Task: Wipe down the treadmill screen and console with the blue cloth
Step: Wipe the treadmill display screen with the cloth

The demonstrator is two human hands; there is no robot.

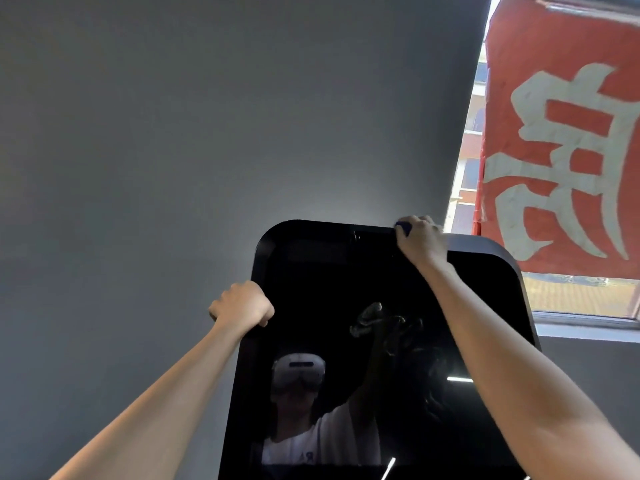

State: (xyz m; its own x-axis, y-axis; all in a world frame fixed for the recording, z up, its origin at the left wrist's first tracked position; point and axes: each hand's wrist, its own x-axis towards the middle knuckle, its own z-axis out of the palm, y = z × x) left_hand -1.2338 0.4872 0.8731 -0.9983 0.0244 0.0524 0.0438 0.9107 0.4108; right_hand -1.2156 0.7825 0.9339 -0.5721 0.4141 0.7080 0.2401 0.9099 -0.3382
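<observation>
The right hand (420, 242) curls over the top edge of the glossy black, round-cornered screen (346, 289), clutching a bunched blue cloth (403, 228) under its fingers. Lower down, the left hand (240, 304) grips the screen's smooth left rim, fingers wrapped round it.

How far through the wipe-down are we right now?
Done: little I can confirm; smears mark the middle of the screen. In hand: the right hand holds the blue cloth on its top edge while the left hand grips its left edge. Left: the smeared glass; the console is out of view.
</observation>
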